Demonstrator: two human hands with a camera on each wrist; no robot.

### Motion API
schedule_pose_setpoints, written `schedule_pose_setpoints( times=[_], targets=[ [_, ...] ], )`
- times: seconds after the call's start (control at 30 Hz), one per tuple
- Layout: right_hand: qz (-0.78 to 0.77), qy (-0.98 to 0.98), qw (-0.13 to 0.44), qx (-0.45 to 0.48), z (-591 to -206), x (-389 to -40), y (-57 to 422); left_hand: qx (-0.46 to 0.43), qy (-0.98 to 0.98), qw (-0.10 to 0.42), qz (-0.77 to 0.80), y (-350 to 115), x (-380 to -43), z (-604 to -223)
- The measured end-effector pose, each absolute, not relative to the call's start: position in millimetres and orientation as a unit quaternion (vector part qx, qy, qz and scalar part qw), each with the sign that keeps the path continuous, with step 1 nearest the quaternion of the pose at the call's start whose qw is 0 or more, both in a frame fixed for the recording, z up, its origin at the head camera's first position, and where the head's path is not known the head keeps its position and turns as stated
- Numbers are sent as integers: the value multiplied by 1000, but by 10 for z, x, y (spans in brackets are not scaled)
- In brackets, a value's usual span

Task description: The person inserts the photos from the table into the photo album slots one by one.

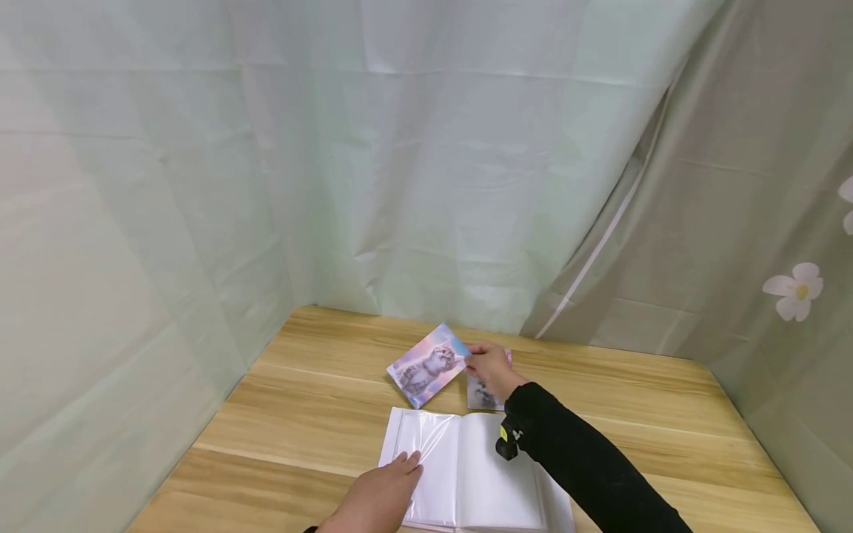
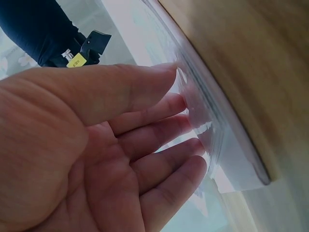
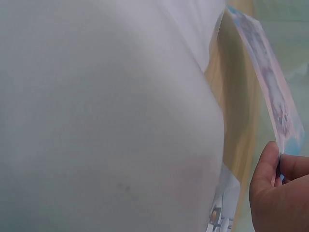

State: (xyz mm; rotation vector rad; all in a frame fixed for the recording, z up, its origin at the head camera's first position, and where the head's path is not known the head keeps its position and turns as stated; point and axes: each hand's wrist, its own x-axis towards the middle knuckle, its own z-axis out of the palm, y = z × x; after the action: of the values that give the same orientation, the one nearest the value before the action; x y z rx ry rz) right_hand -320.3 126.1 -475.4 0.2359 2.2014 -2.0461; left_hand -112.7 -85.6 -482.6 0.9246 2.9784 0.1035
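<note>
My right hand (image 1: 492, 366) pinches a kitten photo card (image 1: 429, 364) by its right corner, between thumb and fingers, as the right wrist view shows. The card is tilted, pink and blue behind a grey kitten. An open photo album (image 1: 503, 477) with white pages and clear sleeves lies in front of it. My left hand (image 1: 383, 492) rests on the album's left page, fingers mostly straight. In the left wrist view its fingertips (image 2: 195, 145) touch the shiny clear sleeve (image 2: 199, 108). A second picture card (image 1: 481, 397) lies behind the album, partly hidden under my right hand.
The wooden table (image 1: 300, 414) extends on both sides of the album. Pale curtains (image 1: 440, 185) hang along its back and left edges, and a grey-brown curtain (image 1: 666, 296) with white flowers hangs on the right.
</note>
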Motion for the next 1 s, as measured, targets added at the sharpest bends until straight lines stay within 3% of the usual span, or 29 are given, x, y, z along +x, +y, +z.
schedule_pose_setpoints(
  times=[0.6, 1.0],
  targets=[
    [-673, 730, 77, 94, -4712, -3186, 1243, 295, 955, 7, 24, -845, -1116, -4840],
    [-664, 740, 90, 58, -4765, -3144, 1264, 305, 952, -30, 8, -843, -1109, -4837]
  ],
)
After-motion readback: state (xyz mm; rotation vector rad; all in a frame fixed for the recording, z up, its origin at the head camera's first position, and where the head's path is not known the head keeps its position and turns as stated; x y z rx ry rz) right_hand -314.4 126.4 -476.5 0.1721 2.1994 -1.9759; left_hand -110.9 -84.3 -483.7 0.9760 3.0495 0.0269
